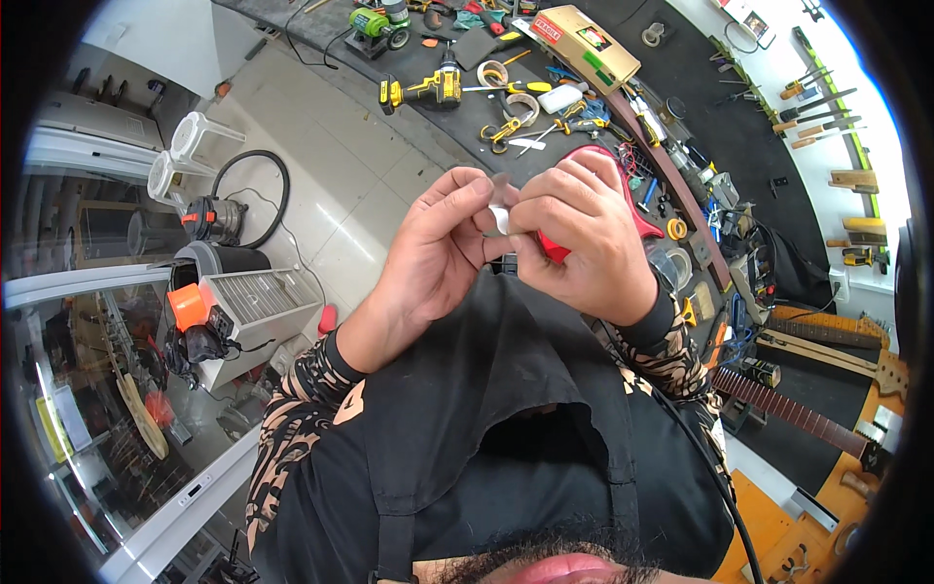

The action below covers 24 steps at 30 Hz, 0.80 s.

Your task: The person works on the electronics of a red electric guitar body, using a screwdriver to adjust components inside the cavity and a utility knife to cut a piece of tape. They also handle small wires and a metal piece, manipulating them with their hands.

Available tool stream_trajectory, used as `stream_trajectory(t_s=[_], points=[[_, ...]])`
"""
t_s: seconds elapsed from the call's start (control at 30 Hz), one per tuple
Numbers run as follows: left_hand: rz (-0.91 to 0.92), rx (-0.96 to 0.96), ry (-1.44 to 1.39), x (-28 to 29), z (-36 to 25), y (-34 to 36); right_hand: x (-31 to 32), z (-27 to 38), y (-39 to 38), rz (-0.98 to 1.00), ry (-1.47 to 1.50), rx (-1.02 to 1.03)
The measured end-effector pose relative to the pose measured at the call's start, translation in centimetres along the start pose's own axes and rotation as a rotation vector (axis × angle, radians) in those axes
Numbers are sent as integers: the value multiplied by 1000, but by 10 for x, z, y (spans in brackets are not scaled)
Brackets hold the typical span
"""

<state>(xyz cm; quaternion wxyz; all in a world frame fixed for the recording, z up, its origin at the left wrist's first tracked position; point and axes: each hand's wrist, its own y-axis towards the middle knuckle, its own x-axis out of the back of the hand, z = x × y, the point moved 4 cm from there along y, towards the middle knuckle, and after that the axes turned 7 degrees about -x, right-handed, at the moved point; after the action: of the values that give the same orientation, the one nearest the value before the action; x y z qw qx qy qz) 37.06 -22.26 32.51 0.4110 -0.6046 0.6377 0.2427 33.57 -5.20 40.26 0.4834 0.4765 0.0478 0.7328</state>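
Both my hands are raised together in front of my apron. Between their fingertips is a small, thin, pale strip (500, 218) with a silvery sheen; its kind is not clear. My left hand (423, 248) pinches the strip's left side with thumb and fingers. On the other side, my right hand (584, 238) has its fingers curled and grips the strip too. Behind my right hand lies a glossy red object (552, 248) on the bench, mostly covered by the hand.
On the dark bench ahead are a yellow-black cordless drill (428, 90), yellow-handled scissors (501, 134), a tape roll (523, 110) and a cardboard box (584, 47). Guitar necks (793, 407) lie at right. A shop vacuum (214, 222) stands on the floor at left.
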Motion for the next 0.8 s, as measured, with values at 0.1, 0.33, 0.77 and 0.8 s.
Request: stream_trajectory(t_s=[0.1, 0.33, 0.77, 0.8], points=[[-54, -63, -81, 7, -8, 2, -7, 3, -2, 24, 65, -27], [-81, -228, -23, 42, -29, 5, -23, -26, -14, 147, 382, -329], [-158, -296, 64, 105, -70, -3, -139, -77, -27, 266, -120, -518], [-163, -280, 78, 107, -68, -2, -139, -70, -21, 119, -68, -480]])
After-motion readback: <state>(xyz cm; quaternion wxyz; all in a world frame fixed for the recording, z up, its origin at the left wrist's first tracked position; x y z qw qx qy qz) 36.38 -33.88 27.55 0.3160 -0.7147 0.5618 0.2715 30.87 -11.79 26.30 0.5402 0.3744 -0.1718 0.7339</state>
